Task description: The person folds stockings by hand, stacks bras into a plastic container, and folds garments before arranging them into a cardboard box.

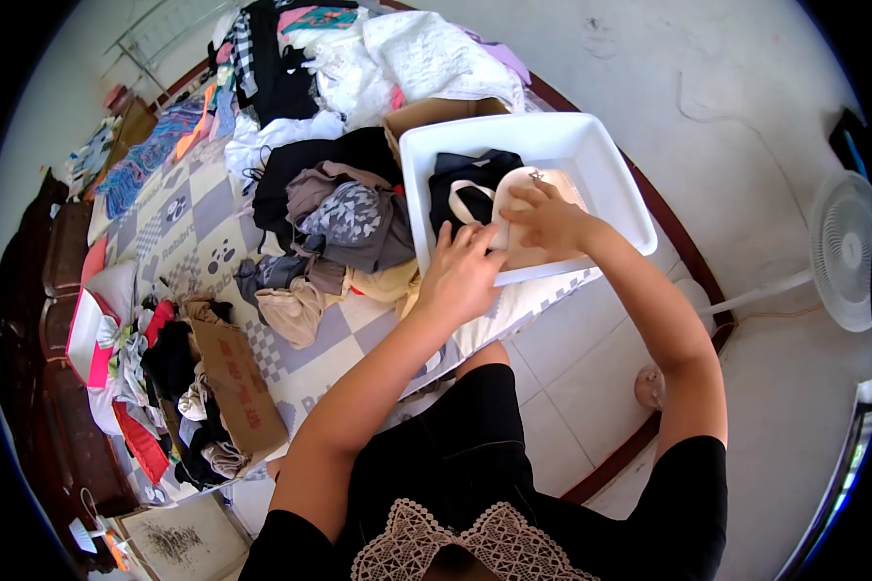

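Note:
A white plastic bin (615, 179) sits at the bed's edge in front of me. Inside it, on the right, lies a pale beige bra (564, 184) with a small dark star-like mark on its cup. My right hand (549, 218) rests over this bra, fingers spread. My left hand (462, 271) reaches across the near rim with bent fingers and thumb at the bra's left edge; the fingertips are partly hidden. A black garment (443, 194) lies in the bin's left part, with a cream strap (462, 200) looped over it.
Left of the bin, bras and dark clothes (354, 213) are heaped on the patterned bedsheet (223, 218). A cardboard box (237, 387) stands beside more clothes. Another cardboard box (436, 111) is behind the bin. A white fan (843, 247) stands right, by the wall.

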A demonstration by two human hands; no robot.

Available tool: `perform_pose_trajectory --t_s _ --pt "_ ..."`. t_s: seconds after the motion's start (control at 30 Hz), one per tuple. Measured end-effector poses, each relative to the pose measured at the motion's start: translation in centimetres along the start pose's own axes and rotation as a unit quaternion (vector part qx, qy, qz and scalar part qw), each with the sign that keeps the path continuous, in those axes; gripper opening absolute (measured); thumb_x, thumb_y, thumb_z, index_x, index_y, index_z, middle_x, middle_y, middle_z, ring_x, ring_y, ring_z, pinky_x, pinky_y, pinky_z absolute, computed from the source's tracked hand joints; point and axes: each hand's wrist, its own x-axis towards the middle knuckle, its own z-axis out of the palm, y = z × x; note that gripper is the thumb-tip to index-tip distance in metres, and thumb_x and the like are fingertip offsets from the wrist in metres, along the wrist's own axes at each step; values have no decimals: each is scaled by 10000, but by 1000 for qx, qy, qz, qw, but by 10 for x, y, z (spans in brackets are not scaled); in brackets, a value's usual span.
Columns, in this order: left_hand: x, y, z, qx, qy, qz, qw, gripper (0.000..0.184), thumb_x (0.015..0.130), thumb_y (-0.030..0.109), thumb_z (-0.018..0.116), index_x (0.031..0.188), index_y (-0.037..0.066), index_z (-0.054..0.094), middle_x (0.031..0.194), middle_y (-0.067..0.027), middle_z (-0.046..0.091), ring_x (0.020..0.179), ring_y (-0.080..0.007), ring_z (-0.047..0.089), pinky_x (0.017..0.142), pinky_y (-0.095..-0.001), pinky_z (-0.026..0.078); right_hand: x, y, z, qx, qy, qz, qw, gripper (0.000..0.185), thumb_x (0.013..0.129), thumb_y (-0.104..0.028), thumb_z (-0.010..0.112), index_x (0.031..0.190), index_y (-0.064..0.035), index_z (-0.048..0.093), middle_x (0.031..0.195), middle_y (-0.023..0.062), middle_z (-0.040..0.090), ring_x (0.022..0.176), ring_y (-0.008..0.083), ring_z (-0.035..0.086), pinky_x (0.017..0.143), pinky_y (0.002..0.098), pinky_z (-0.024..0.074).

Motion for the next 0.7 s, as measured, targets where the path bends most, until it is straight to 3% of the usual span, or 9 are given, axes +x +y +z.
perform_pose_trajectory --t_s 0.07,0.23,0.3,0.37,0.43,0.5,0.57,0.6,0.7 --pt "-2 -2 2 2 46 -3 999 266 668 118 677 933 101 689 1222 -92 527 1180 -270 456 1009 -538 322 14 6 3 -36 -23 8 999 450 854 -288 545 1299 -249 491 1467 82 280 1374 341 179 1107 463 179" --pt "-11 -5 -15 -66 78 102 990 522 653 301 755 1116 123 590 1336 -95 418 1237 -283 380 1017 -552 293 18 1 -17 -43 -49 -74 995 337 870 -176 546 1204 -130 563 1366 108 424 1345 285 242 1081 417 226" --pt "-26 -9 -26 -114 133 134 975 495 670 282 747 1111 122 589 1285 -89 464 1159 -286 454 992 -519 333 0 -18 -24 114 148 39 982 290 849 -103 571 1137 -88 599 1310 118 470 1287 310 338 1037 400 314" --pt "-48 -20 -29 -120 170 137 969 470 680 261 741 1099 111 591 1220 -94 513 1090 -287 507 965 -490 378 -16 -44 -40 122 218 6 968 275 833 -61 581 1107 -65 607 1250 127 511 1222 320 409 994 387 362" --pt "-75 -46 -10 -168 280 12 945 355 747 207 699 1059 79 588 1041 -93 571 924 -247 568 840 -391 468 -31 -74 -46 129 289 -23 948 262 816 -19 590 1076 -42 615 1189 136 552 1156 330 481 950 374 409" --pt "-89 -80 23 -315 320 -177 876 227 820 194 653 976 43 586 903 -65 579 814 -191 566 719 -312 481 -44 -112 -43 177 392 -11 903 282 744 72 594 998 -41 646 1110 116 600 985 311 577 840 369 476" --pt "-101 -131 73 -544 329 -435 638 231 862 248 635 925 34 577 850 -26 570 760 -157 550 692 -292 470 -57 -145 -27 214 391 -74 892 330 690 126 575 966 -36 656 945 124 641 867 269 613 751 339 505" --pt "-106 -149 85 -543 330 -437 636 231 862 248 635 925 34 577 850 -26 570 760 -157 550 692 -292 470 -62 -159 -10 280 344 -61 894 353 680 128 561 971 -44 663 924 116 648 845 262 621 735 327 511" --pt "-119 -208 123 -617 201 -589 481 330 833 325 668 969 53 539 827 -18 494 719 -164 512 671 -299 487 -55 -189 43 386 255 -117 879 355 691 119 555 981 -49 670 894 107 653 801 250 632 712 321 517"
